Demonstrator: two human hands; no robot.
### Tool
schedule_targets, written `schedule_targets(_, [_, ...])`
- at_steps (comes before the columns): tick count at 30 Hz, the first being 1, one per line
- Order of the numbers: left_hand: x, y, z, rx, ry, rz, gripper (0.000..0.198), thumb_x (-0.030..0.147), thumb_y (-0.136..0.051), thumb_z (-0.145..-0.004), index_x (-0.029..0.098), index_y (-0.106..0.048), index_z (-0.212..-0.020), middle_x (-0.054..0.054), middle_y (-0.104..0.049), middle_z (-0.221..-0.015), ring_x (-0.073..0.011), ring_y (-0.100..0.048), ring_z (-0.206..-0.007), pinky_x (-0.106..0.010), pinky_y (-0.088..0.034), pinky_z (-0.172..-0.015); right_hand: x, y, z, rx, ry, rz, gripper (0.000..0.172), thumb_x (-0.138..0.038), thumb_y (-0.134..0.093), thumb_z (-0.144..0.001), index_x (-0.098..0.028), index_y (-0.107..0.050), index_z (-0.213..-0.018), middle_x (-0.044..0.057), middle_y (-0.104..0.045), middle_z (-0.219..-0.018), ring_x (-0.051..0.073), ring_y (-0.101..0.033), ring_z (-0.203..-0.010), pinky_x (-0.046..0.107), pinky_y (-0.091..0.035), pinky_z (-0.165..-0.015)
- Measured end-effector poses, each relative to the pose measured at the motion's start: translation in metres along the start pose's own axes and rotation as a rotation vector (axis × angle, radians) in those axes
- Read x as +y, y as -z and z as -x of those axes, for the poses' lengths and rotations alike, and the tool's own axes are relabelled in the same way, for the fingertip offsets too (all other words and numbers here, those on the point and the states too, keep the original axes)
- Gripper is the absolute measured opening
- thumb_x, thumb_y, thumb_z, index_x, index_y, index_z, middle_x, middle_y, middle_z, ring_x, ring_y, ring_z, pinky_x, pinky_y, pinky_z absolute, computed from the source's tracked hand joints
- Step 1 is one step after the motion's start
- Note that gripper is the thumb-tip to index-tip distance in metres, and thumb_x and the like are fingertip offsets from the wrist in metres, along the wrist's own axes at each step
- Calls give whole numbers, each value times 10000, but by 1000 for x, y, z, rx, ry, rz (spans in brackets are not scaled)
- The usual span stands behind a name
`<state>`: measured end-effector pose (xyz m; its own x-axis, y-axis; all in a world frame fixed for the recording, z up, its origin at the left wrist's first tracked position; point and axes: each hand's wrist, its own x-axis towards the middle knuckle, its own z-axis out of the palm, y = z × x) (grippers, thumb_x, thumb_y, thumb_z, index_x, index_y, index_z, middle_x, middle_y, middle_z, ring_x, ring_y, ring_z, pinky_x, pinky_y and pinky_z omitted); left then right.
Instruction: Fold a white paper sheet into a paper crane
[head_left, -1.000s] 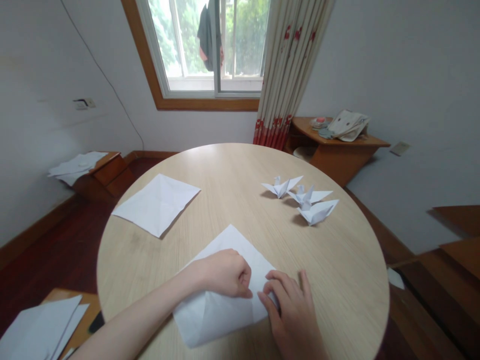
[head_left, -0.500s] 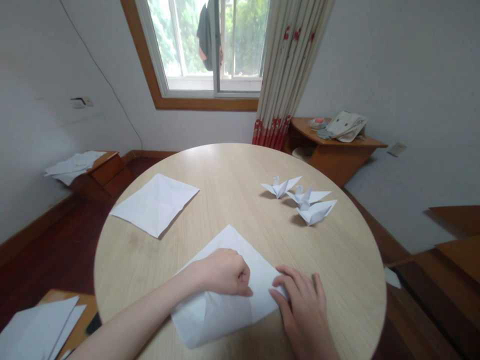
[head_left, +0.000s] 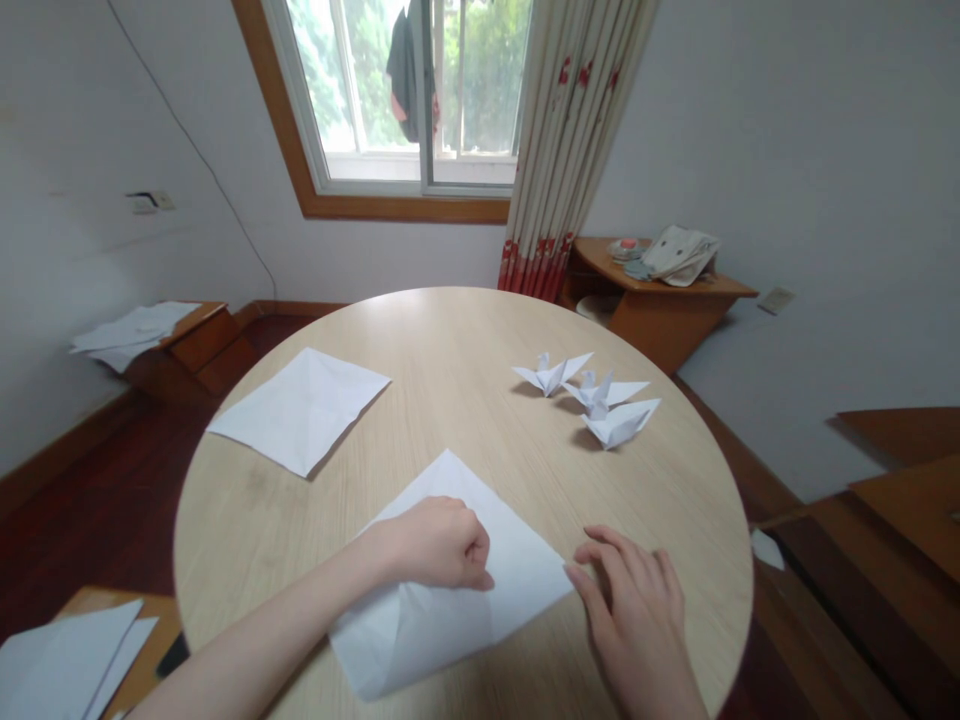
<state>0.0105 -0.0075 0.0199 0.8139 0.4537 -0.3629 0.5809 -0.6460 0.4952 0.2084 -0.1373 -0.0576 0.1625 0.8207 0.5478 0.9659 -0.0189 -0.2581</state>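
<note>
A white paper sheet lies at the near middle of the round table, one corner pointing away from me. Its near left part is curled up off the tabletop. My left hand rests on the sheet as a loose fist, with nothing visible in it. At the sheet's right corner is my right hand, fingers bent and apart; its thumb tip is at the corner, and I cannot tell whether it touches. Three folded paper cranes stand at the right of the table. Another creased paper sheet lies flat at the left.
The round wooden table fills the middle. A stack of paper lies on a low surface at lower left, and more papers lie on a stand farther back. A corner shelf holds a cloth bag beside the curtain.
My right hand has moved right, off the sheet's right part, and its fingers have spread, uncovering the corner. My left fist stays on the paper. The whole view has shifted slightly.
</note>
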Motion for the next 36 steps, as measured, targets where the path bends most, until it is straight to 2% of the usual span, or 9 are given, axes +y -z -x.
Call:
schedule_targets(2, [-1, -1, 0, -1, -9, 3, 281, 265, -736, -763, 188, -571, -549, 76, -480, -506, -89, -460, -514, -213, -302, -531, -4, 0, -1, 37, 16, 8, 465, -487, -246, -1000, -217, -566, -797, 104, -672, -935, 267, -608, -896, 519, -335, -934])
schedule_targets(5, [-1, -1, 0, 4, -15, 15, 290, 249, -737, -757, 184, -550, -546, 80, -468, -505, -84, -449, -507, -210, -291, -516, -11, 2, -1, 71, 21, 41, 421, -445, -267, -1006, -212, -558, -810, 94, -661, -889, 253, -600, -820, 409, -384, -780])
schedule_targets(9, [-1, -1, 1, 7, -14, 32, 300, 253, -737, -749, 183, -530, -545, 83, -464, -507, -83, -437, -503, -212, -285, -511, -18, 7, 1, 56, -29, 86, 434, -458, -257, -1007, -220, -532, -771, 51, -609, -742, 228, -560, -681, 343, -324, -644])
schedule_targets(16, [-1, 0, 1, 3, 8, 27, 285, 282, -742, -732, 188, -534, -561, 75, -492, -531, -94, -449, -521, -220, -282, -509, -28, 9, 8, 10, 6, 68, 394, -357, -282, -1011, -231, -445, -676, -6, -514, -582, 181, -500, -548, 307, -285, -594])
schedule_targets(22, [-3, -2, 0, 15, 9, 34, 280, 289, -745, -721, 187, -538, -561, 75, -483, -522, -92, -439, -515, -217, -266, -501, -52, 7, 12, 68, 182, -6, 388, -270, -293, -1011, -233, -407, -642, -36, -464, -534, 144, -448, -485, 287, -274, -566])
schedule_targets(27, [-4, -2, 0, 25, 3, 42, 288, 290, -743, -722, 186, -534, -553, 79, -473, -513, -86, -435, -509, -216, -264, -501, -63, 5, 16, 74, 243, -57, 361, -231, -322, -997, -235, -410, -647, -41, -465, -524, 142, -463, -490, 284, -280, -563])
schedule_targets(33, [-2, -1, 0, -2, 15, 30, 285, 278, -740, -736, 188, -538, -555, 78, -475, -516, -91, -445, -514, -224, -270, -502, -65, 0, 24, -1, 325, -107, 261, -158, -389, -938, -234, -432, -692, -43, -500, -552, 146, -487, -513, 284, -289, -576])
schedule_targets(36, [-2, 0, 0, -9, 16, 22, 280, 283, -735, -743, 189, -542, -562, 78, -479, -521, -93, -451, -519, -225, -274, -507, -67, 0, 25, 3, 340, -123, 259, -156, -383, -931, -235, -422, -688, -45, -498, -548, 143, -481, -503, 284, -285, -570])
